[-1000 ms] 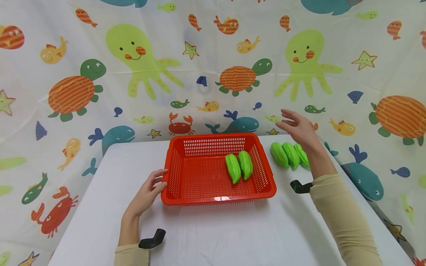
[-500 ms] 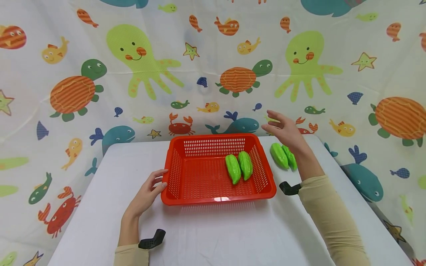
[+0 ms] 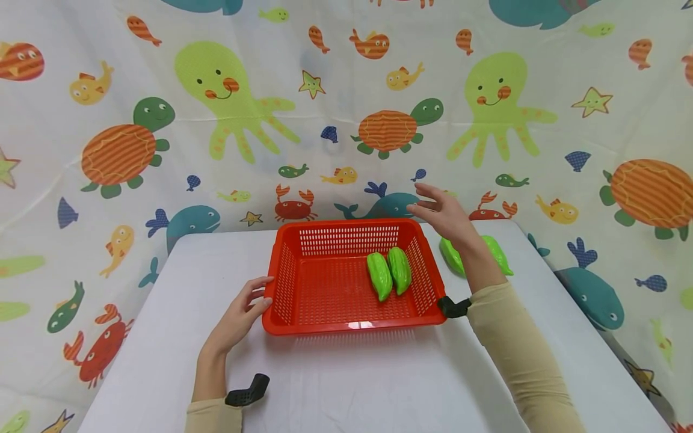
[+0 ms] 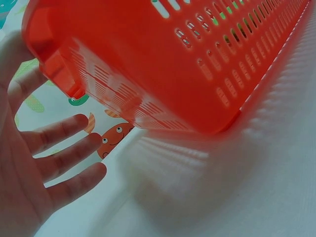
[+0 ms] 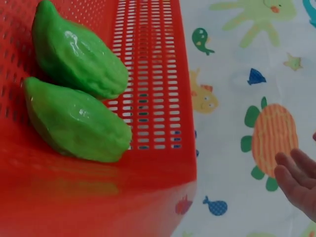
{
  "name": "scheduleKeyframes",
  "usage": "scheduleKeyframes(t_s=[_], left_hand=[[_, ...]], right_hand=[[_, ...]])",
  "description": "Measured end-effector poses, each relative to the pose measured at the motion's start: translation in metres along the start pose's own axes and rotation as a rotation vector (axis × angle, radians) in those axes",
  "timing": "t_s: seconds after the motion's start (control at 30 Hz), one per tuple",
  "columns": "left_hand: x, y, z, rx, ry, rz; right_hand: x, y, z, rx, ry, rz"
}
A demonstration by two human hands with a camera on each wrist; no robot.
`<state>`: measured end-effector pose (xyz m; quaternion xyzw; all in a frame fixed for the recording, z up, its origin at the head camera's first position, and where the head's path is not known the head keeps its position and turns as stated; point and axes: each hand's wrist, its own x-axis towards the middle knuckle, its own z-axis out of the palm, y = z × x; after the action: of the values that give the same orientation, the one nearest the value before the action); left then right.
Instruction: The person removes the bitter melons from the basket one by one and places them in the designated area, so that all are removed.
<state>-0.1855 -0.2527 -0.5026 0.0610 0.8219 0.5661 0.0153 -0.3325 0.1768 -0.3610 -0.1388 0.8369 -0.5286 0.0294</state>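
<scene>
A red slotted basket (image 3: 325, 322) stands mid-table and holds two green gourd-shaped toys (image 3: 388, 272), seen close in the right wrist view (image 5: 74, 98). My left hand (image 3: 245, 310) rests open against the basket's left front corner (image 4: 59, 74), fingers spread (image 4: 64, 158). My right hand (image 3: 441, 211) hovers open above the basket's far right corner, holding nothing; its fingertips (image 5: 296, 180) show at the right wrist view's edge. More green gourds (image 3: 497, 252) lie on the table right of the basket, partly hidden by my right forearm.
The white table (image 3: 352, 385) is backed and flanked by a sea-animal patterned cloth (image 3: 216, 120). Black wrist mounts (image 3: 246, 391) sit by each sleeve.
My right hand has moved left, from above the loose gourds to above the basket's far right corner, still holding nothing. The left hand and basket have stayed put.
</scene>
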Motion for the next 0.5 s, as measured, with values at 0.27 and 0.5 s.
scheduleKeyframes(t_s=[0.27,0.5], left_hand=[[0.000,0.000,0.000,-0.002,-0.004,-0.007],[0.001,0.000,0.000,-0.004,-0.003,-0.003]], right_hand=[[0.006,-0.001,0.013,0.042,-0.031,0.001],[0.016,0.003,0.024,0.080,-0.061,0.002]])
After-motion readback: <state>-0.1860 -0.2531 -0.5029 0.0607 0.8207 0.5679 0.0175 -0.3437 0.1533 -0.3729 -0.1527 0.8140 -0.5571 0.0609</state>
